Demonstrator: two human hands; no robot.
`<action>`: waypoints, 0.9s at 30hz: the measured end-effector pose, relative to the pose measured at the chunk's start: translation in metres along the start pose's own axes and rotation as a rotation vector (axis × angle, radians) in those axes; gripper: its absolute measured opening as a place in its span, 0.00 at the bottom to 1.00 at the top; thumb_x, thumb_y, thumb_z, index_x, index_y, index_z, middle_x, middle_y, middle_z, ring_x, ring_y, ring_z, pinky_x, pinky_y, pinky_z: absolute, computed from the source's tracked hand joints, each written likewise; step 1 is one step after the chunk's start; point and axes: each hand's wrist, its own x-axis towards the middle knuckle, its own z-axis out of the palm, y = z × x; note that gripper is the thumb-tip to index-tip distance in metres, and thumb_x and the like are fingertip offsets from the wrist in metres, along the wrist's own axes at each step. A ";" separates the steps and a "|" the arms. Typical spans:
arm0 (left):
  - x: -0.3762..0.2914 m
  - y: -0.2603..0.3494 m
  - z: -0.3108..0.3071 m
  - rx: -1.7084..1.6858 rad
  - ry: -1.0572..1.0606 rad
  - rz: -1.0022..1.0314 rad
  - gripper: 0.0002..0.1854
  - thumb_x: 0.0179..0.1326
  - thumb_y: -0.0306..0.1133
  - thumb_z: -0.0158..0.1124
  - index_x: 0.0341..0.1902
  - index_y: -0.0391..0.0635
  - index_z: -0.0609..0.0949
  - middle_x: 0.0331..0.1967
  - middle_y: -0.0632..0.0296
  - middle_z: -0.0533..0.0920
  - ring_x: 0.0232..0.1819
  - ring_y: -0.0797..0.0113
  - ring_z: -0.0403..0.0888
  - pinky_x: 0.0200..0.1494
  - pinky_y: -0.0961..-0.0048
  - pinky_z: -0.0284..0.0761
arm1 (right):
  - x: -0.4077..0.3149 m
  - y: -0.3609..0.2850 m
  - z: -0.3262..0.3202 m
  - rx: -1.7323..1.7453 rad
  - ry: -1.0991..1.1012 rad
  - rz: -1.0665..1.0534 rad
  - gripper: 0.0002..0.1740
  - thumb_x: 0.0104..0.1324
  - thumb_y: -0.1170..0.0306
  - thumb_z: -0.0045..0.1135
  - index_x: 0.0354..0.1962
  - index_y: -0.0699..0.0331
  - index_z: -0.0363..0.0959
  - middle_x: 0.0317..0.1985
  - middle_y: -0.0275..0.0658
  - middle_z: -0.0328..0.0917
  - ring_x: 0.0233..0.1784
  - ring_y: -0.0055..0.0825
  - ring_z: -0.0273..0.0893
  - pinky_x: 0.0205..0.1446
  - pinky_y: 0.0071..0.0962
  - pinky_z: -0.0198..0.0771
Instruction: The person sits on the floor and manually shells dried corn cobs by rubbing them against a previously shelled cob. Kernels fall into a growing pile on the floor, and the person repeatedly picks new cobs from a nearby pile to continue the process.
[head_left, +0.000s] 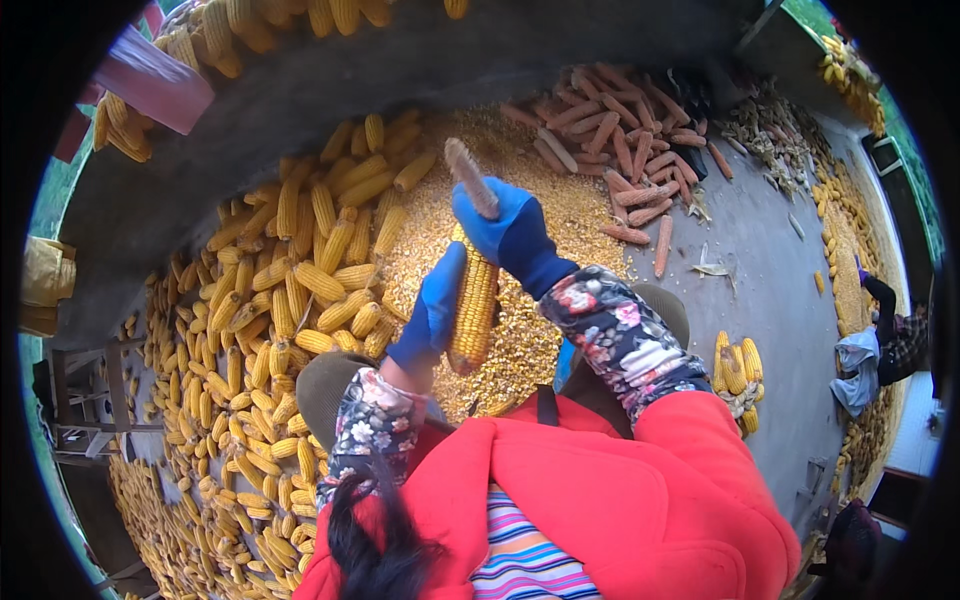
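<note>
My left hand (435, 307), in a blue glove, grips the side of a yellow ear of corn (474, 311) that points down towards my lap. In my right hand (502, 217), also in a blue glove, a bare corn cob (471, 176) sticks up out of the fist. That fist sits at the upper end of the ear, against its kernels; its fingertips are partly hidden. Below and behind both hands lies a heap of loose corn kernels (525, 367) between my knees.
A large pile of corn ears (277, 300) spreads along the left. Stripped reddish cobs (630, 142) are heaped at upper right, near dry husks (772, 127). A tied bundle of ears (739, 371) lies right of my arm. Another person (892, 337) is at the far right beside more corn.
</note>
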 end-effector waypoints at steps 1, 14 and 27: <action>-0.001 0.003 0.005 -0.021 -0.009 -0.005 0.38 0.75 0.68 0.47 0.59 0.40 0.79 0.42 0.53 0.87 0.36 0.57 0.88 0.39 0.62 0.86 | 0.005 0.004 -0.003 0.134 0.057 0.008 0.13 0.66 0.61 0.69 0.37 0.62 0.82 0.31 0.41 0.86 0.31 0.35 0.85 0.37 0.37 0.79; 0.006 -0.005 -0.005 0.073 0.116 0.067 0.40 0.75 0.70 0.43 0.62 0.42 0.77 0.41 0.52 0.87 0.33 0.56 0.87 0.37 0.60 0.86 | 0.003 -0.009 0.001 0.021 -0.242 0.123 0.22 0.66 0.62 0.68 0.52 0.67 0.80 0.46 0.44 0.87 0.47 0.34 0.86 0.54 0.31 0.80; -0.011 0.016 0.008 -0.302 -0.184 -0.022 0.44 0.72 0.74 0.44 0.61 0.42 0.79 0.44 0.52 0.86 0.41 0.56 0.87 0.46 0.58 0.86 | 0.017 -0.019 -0.034 0.636 -0.446 0.077 0.25 0.80 0.63 0.41 0.63 0.71 0.75 0.58 0.47 0.82 0.62 0.34 0.80 0.69 0.35 0.72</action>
